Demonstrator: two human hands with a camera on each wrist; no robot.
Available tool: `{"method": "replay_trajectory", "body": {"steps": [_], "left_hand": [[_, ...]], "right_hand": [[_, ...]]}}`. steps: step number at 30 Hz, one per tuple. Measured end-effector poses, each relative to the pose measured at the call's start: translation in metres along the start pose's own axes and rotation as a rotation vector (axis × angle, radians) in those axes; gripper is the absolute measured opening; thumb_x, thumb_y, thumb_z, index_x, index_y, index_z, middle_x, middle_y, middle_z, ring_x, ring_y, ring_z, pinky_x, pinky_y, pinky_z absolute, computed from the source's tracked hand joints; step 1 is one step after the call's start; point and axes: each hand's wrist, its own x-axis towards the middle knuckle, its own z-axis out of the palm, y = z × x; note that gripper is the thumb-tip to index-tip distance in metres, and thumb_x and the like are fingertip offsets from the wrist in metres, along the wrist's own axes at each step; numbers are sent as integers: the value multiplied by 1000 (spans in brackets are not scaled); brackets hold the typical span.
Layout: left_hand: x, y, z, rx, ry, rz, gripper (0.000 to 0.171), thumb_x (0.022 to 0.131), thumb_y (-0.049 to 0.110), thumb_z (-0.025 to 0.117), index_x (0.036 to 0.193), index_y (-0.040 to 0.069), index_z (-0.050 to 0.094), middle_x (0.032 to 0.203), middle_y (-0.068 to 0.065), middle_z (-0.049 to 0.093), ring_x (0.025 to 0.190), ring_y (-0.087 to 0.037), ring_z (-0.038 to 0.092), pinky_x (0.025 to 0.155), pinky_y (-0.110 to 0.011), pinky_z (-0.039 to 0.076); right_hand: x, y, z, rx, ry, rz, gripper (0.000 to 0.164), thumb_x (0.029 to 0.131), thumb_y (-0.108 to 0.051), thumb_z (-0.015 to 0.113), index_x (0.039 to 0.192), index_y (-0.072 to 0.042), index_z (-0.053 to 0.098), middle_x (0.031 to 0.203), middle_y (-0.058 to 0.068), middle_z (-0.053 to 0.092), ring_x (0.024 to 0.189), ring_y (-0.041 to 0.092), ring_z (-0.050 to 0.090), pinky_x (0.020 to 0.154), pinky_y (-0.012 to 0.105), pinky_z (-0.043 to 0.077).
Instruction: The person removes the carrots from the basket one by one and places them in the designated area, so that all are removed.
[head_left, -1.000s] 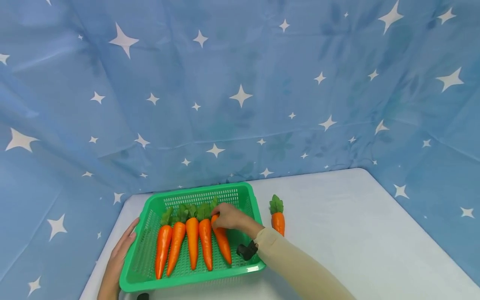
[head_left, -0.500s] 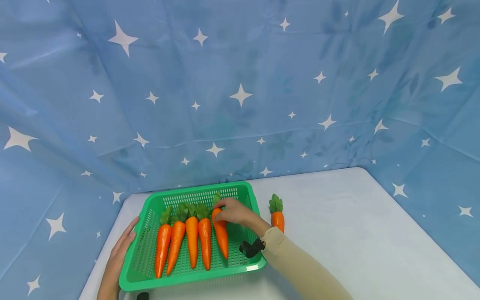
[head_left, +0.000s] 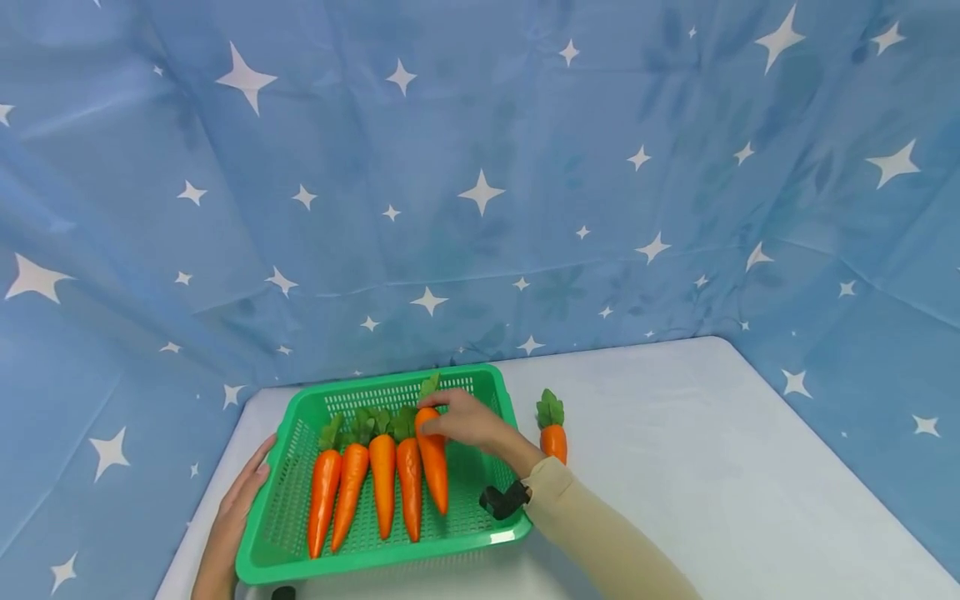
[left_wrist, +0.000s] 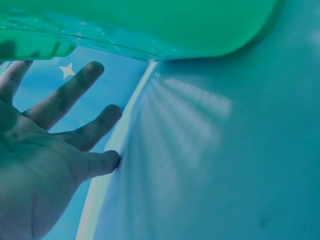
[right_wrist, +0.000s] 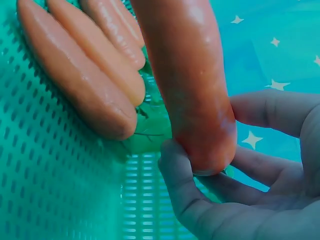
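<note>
A green basket (head_left: pixel 375 569) with slotted walls stands on the table. Inside it, several orange carrots (head_left: pixel 383 483) with leafy green tops lie side by side, tips toward the person. My right hand (head_left: pixel 467 418) pinches one more carrot (right_wrist: pixel 192 75) near its leafy end, thumb on one side and fingers on the other, at the right end of the row. That carrot leans, its top raised above its neighbours. My left hand (head_left: pixel 234 515) lies along the basket's left wall; in the left wrist view its fingers (left_wrist: pixel 75 95) are spread and straight.
Another carrot (head_left: pixel 554 440) lies on the white table (head_left: pixel 675 450) to the right of the basket, its tip hidden behind the right sleeve (head_left: pixel 592 525). A blue star-patterned curtain (head_left: pixel 480 250) rises behind the table and at both sides.
My right hand has drawn its carrot upward and away from the person, then slightly left toward the row. The left hand stays at the basket's side.
</note>
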Motion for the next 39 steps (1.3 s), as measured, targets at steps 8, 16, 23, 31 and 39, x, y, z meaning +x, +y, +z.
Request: {"method": "replay_trajectory", "body": {"steps": [8,16,23,31,39], "left_hand": [[-1,-1,0,0,0,21,65,120,41,31,175,16,8,170,2,19,126,6,53,95,-21,52],[-2,0,0,15,8,-26,66,119,46,31,175,20,6,178,-10,5,126,8,51,96,-19,51],[-3,2,0,23,15,-64,69,118,50,30,175,21,4,178,-16,-1,125,10,50,95,-19,50],[-5,2,2,5,24,-76,69,118,52,32,175,24,7,177,-12,5,125,8,52,96,-22,52],[-2,0,3,21,15,-5,67,119,45,31,175,17,7,171,-2,16,126,8,51,95,-20,51]], "right_hand": [[-9,-8,-10,27,14,-31,50,98,-9,71,146,1,64,140,15,63,99,23,68,89,47,59],[-22,-11,-28,48,30,-38,52,101,-14,71,150,-1,61,133,15,64,100,25,69,89,45,59],[-36,-6,-47,14,98,-56,51,102,-17,71,150,-3,62,138,15,62,107,27,68,92,48,59],[-50,3,-67,30,158,-55,50,101,-19,72,148,-7,65,148,14,59,114,28,66,91,44,58],[-69,8,-87,6,212,-56,51,101,-21,70,149,-7,65,152,15,57,125,34,62,101,57,52]]}}
